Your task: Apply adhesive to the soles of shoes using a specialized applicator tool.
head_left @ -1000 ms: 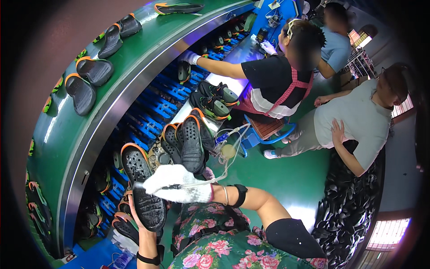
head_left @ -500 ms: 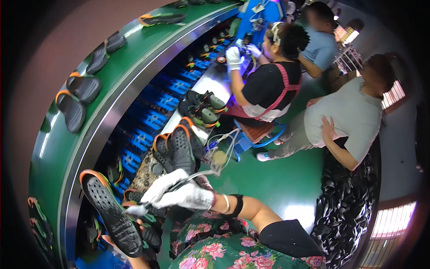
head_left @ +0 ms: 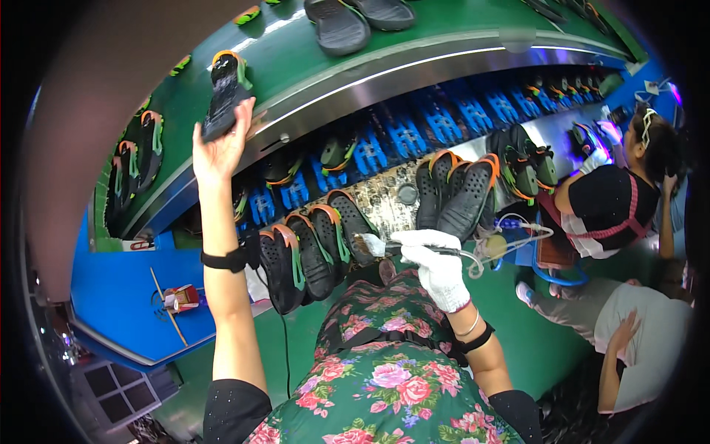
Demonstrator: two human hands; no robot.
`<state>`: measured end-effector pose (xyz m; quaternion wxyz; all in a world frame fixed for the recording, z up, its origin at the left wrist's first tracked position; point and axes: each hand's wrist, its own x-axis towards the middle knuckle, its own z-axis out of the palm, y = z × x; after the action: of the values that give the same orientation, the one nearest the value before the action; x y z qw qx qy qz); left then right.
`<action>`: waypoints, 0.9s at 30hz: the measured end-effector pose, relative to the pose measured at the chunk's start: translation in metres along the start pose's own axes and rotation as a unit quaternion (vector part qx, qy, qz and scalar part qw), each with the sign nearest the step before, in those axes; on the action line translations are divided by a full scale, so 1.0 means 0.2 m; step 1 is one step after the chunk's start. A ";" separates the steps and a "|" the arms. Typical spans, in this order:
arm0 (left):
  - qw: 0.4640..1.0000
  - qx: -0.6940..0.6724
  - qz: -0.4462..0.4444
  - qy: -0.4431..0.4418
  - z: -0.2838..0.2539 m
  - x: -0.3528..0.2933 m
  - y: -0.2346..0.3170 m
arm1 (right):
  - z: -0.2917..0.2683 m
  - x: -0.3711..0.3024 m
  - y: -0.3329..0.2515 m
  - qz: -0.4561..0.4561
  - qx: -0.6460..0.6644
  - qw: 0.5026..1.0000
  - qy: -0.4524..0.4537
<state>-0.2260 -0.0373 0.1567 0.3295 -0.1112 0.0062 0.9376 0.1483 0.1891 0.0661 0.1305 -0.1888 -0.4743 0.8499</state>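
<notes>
Left hand (head_left: 220, 152) grip closed on near end of a black, orange-rimmed sole (head_left: 224, 89), over green belt (head_left: 281, 74); contact unclear. Step looks like laying it down; next move likely calls for level release. Knit-gloved right hand (head_left: 436, 270) pinches pale-tipped brush (head_left: 372, 244). Sole glossy, elongated.

Head-worn fisheye, left one of pair, looking steeply down and forward. Floral apron (head_left: 399, 370) nearest, at lower edge; green bench (head_left: 458, 18) arcs across far side; blue table (head_left: 118, 303) left, seated co-worker (head_left: 606, 200) right.
</notes>
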 end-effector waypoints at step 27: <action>0.596 0.746 0.282 -0.096 0.00 0.53 -0.64 | -0.05 -0.02 0.01 -0.011 0.054 0.998 0.031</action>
<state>-0.2265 0.1284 0.1414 0.0160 0.2715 0.7027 0.6575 0.1567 0.1935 0.0596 0.1646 -0.2022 -0.4258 0.8665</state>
